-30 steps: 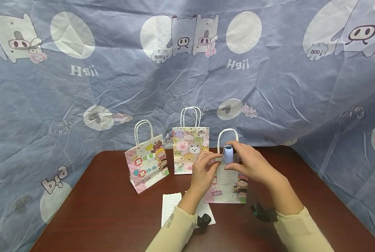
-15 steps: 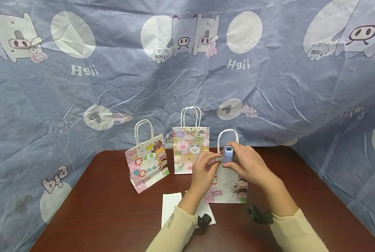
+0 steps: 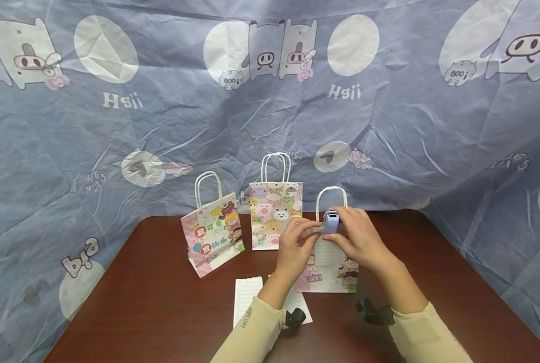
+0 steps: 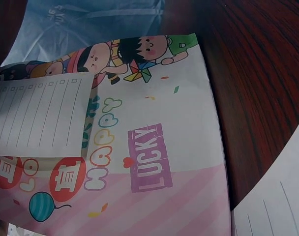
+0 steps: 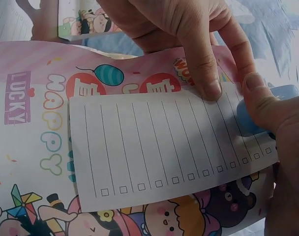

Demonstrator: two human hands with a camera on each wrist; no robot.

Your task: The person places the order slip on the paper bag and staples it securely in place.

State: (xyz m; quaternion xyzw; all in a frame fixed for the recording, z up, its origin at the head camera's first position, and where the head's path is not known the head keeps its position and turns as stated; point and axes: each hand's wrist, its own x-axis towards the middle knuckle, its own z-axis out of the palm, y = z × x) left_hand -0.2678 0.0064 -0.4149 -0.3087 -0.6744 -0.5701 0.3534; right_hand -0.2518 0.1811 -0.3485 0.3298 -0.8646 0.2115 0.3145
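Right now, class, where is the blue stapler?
In the head view, the blue stapler is right of centre, held by the right hand's fingers at the top of the rightmost paper bag.

A light-blue stapler (image 3: 331, 224) is gripped by the right hand (image 3: 361, 238) at the top of the front paper bag (image 3: 315, 283); a lined sheet (image 3: 327, 253) is held against that bag by the left hand (image 3: 292, 248); two further bags (image 3: 274, 217) are positioned to its left; two loose sheets (image 3: 247, 297) are laid on the brown table (image 3: 161, 302); printed cloth (image 3: 170, 126) is hung behind.
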